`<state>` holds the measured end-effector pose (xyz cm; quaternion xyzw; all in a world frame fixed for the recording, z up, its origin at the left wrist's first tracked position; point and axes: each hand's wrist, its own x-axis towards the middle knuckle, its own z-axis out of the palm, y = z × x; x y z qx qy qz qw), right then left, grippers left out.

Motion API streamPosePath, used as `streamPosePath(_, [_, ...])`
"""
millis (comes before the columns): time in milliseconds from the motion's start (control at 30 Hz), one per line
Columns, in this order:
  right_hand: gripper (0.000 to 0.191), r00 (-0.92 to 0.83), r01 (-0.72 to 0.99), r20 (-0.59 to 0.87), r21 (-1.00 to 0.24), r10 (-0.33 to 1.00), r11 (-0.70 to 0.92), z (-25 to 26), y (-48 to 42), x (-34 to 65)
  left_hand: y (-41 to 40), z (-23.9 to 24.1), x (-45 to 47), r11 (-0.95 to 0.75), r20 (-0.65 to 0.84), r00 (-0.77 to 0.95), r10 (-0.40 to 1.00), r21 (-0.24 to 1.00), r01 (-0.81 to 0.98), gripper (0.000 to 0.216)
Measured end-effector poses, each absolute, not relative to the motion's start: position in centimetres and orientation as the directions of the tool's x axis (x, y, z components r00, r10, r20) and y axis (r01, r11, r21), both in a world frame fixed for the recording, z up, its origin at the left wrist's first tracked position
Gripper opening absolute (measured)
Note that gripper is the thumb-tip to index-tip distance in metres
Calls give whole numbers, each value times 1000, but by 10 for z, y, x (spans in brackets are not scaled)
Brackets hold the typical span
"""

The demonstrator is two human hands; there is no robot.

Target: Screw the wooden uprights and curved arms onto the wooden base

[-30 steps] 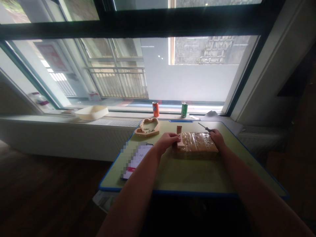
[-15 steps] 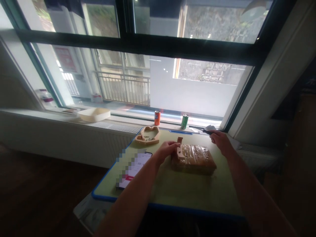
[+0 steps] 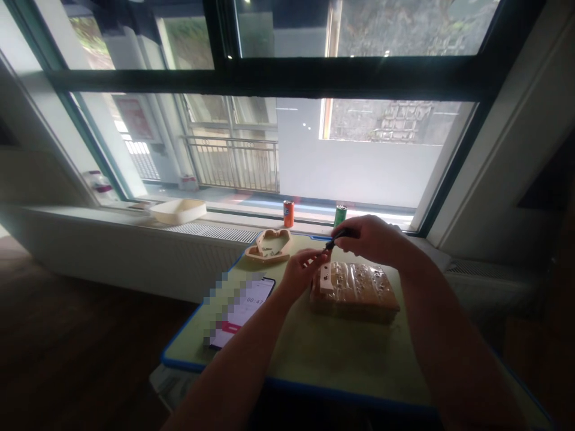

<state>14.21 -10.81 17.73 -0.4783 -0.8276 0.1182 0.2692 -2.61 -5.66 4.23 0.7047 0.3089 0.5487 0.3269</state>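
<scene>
Left hand (image 3: 300, 276): is curving half open at the tip of a screwdriver (image 3: 338, 239); contact looks too blurred to tell.
Right hand (image 3: 371, 237): is gripping the screwdriver closed-fingered above the counter (image 3: 341, 353).
Block (image 3: 354, 294): is lying taped on the counter, just beneath both hands.
Window ledge (image 3: 211, 219): is carrying an orange can (image 3: 288, 214) and a green can (image 3: 340, 215).

The table (image 3: 341, 365) has a pale green top edged in blue. A plastic-wrapped block (image 3: 359, 296) lies toward 3 o'clock, with a pale wooden piece (image 3: 327, 280) at its left end. A tan open frame (image 3: 269, 245) sits at 11 o'clock. A phone (image 3: 238, 314) lies at 8 o'clock, its screen lit and partly pixelated.
</scene>
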Motion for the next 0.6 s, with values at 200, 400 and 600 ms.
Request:
streamPosePath(200, [25, -381, 628, 512, -467, 769, 622, 159, -97, 133, -58, 45, -28, -572, 539, 217, 814, 808, 140, 31])
streamPosePath(400, [30, -372, 615, 461, -527, 805, 586, 159, -95, 148, -58, 45, -30, -450, 422, 244, 873, 891, 69, 28])
streamPosePath(600, [31, -344, 640, 409, -556, 845, 530, 161, -104, 149, -49, 34, -28, -369, 348, 170, 922, 922, 114, 25])
